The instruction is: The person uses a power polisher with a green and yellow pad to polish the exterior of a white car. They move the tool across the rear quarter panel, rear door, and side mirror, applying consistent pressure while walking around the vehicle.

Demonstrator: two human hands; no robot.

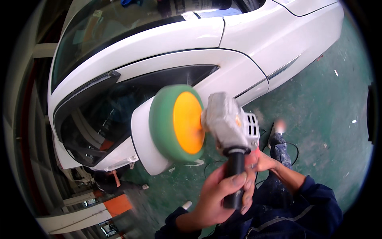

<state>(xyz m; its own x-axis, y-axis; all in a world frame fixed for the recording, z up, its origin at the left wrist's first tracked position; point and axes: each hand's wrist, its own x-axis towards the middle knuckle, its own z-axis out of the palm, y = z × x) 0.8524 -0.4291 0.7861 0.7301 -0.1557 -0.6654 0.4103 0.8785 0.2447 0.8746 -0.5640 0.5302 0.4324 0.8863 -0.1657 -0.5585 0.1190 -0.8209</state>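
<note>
I hold a polisher (227,121) with a silver-grey metal head in front of the white car. My left hand (217,193) is wrapped round its black side handle (235,163). Behind the tool's head, my right hand (266,162) grips the polisher's body, mostly hidden by the tool. A thick green foam pad (164,121) on an orange backing plate (188,123) faces left, its outline blurred. The pad overlaps the car's white side mirror (143,145); whether the two touch, I cannot tell.
The white car (246,65) fills the upper middle, its dark side window (107,107) beside the mirror. A black cable (296,149) trails on the green floor (322,115) by my legs. Another person (109,181) is at the lower left, near an orange panel (118,205).
</note>
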